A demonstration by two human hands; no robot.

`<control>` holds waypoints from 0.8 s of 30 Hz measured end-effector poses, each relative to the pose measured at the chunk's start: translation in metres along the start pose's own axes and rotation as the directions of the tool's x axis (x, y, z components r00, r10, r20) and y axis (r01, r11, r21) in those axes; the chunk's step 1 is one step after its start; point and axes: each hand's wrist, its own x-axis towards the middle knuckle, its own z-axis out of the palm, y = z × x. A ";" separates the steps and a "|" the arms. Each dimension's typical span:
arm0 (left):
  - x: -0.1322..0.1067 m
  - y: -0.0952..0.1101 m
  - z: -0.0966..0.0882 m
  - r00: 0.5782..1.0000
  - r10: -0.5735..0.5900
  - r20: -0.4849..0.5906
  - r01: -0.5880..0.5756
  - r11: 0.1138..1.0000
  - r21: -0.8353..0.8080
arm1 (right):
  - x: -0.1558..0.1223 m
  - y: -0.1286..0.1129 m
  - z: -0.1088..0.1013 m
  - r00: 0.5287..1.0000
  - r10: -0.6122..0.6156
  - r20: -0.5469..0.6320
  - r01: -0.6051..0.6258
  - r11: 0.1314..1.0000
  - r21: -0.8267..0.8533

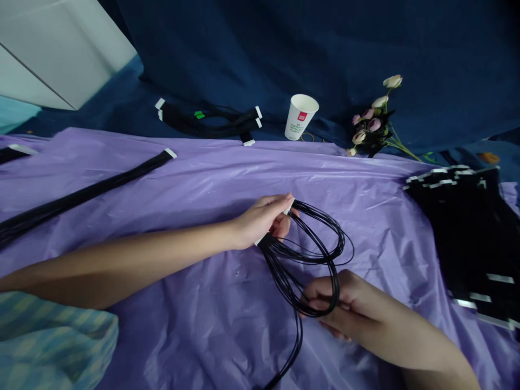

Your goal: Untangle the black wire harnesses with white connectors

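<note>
My left hand (268, 218) is closed on the white connector end of a wire harness (331, 259), a bundle of thin black wires. A second white connector (262, 238) shows just below that hand. From there the wires spread into loose loops to the right. My right hand (339, 306) pinches the lower loop, its fingers curled around the wires. One strand of the bundle hangs down from the loops toward the bottom edge, where its end cannot be seen.
A purple sheet (219, 303) covers the table. Long black cables (87, 189) lie at left, with another cable bundle (207, 122) behind. A paper cup (300, 116) and artificial flowers (371, 124) stand at the back. At right is a large pile of black harnesses (467, 233).
</note>
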 end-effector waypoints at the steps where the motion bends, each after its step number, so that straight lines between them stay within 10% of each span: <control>1: 0.000 0.000 0.000 1.000 0.001 0.000 -0.001 1.000 0.000 | -0.003 -0.001 -0.002 1.000 -0.011 -0.011 0.012 0.999 0.038; 8: 0.000 0.000 0.000 1.000 0.005 -0.006 -0.005 1.000 -0.002 | -0.019 0.006 -0.014 0.944 -0.005 -0.331 0.099 0.959 0.266; 15: -0.001 0.002 0.001 1.000 -0.011 -0.008 0.011 1.000 -0.011 | -0.011 0.001 -0.018 0.832 0.060 -0.551 0.372 0.678 0.635; 24: -0.001 0.002 0.002 0.999 -0.039 -0.032 0.037 0.997 -0.063 | 0.000 0.008 -0.019 0.628 -0.037 -0.777 0.531 0.751 0.393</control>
